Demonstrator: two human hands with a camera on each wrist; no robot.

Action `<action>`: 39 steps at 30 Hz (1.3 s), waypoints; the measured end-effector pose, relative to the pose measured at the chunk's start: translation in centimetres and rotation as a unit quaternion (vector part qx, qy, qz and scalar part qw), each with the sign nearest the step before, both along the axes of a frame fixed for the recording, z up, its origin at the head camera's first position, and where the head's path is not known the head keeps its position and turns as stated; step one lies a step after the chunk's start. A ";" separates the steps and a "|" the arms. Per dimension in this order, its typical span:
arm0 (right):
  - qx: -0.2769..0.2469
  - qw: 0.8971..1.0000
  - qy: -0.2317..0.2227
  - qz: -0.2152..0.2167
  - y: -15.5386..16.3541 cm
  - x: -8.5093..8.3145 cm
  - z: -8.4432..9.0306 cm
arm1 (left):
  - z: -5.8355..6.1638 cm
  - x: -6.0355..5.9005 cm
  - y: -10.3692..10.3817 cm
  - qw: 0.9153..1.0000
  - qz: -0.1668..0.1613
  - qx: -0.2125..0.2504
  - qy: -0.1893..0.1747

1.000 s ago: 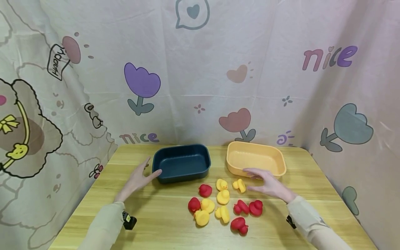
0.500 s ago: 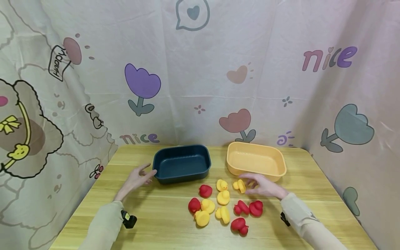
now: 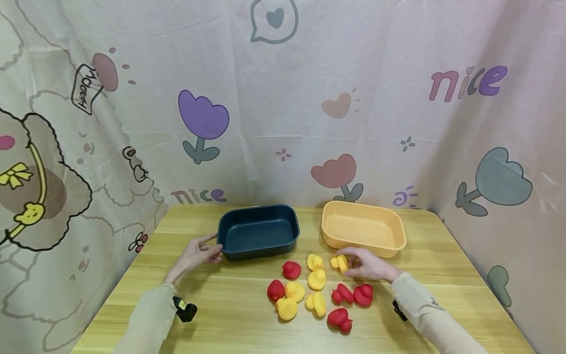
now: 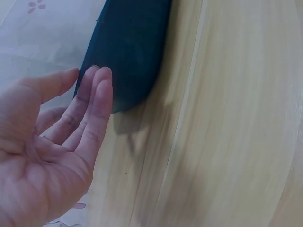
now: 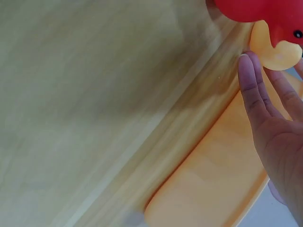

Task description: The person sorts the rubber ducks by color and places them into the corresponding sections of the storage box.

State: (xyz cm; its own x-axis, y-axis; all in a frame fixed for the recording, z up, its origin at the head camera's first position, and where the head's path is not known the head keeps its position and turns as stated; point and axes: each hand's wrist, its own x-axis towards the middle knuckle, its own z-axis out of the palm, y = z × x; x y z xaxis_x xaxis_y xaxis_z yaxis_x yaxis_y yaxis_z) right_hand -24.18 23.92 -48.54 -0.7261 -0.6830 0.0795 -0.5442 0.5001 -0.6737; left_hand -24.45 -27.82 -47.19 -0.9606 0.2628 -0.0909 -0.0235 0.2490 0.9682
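My left hand [image 3: 198, 253] is at the left end of the dark blue bin [image 3: 261, 253], fingers loosely bent. In the left wrist view its fingertips [image 4: 102, 85] overlap the bin's outer end, thumb apart from them. My right hand [image 3: 369, 264] holds a yellow rubber duck [image 3: 339, 263] between thumb and fingers, in front of the light orange bin [image 3: 363, 248]. From the right wrist, that duck [image 5: 277, 54] hides part of the fingers, and a red duck [image 5: 255, 7] partly covers it. Other yellow ducks [image 3: 317, 280] and red ducks [image 3: 339, 319] lie loose on the table.
The two bins stand side by side near the back edge of the wooden table [image 3: 230, 314]. A patterned cloth [image 3: 283, 113] hangs behind the table and along its sides. Two red ducks [image 3: 363, 295] lie just in front of my right hand.
My right hand has moved left and down, and its fingers have closed around the yellow duck. The left hand's fingers have drawn together beside the blue bin. Bins and ducks hold their places.
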 end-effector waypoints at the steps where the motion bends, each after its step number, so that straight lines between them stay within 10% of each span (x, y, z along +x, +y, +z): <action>1: 0.002 1.000 0.000 -0.002 0.0 0.0 -0.1 | 0.0 0.0 0.1 1.000 0.001 0.006 -0.003; 39: -0.029 0.999 0.011 -0.016 -1.0 -0.2 -0.5 | -0.3 0.2 0.6 0.997 0.042 0.056 -0.037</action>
State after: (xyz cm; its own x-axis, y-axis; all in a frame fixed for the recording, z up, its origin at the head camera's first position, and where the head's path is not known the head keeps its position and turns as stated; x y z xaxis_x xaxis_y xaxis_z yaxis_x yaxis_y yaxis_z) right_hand -24.33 22.97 -49.07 -0.7448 -0.6536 0.1343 -0.5439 0.4781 -0.6897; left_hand -24.25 -27.22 -47.53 -0.9714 0.1940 -0.1371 -0.1125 0.1326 0.9848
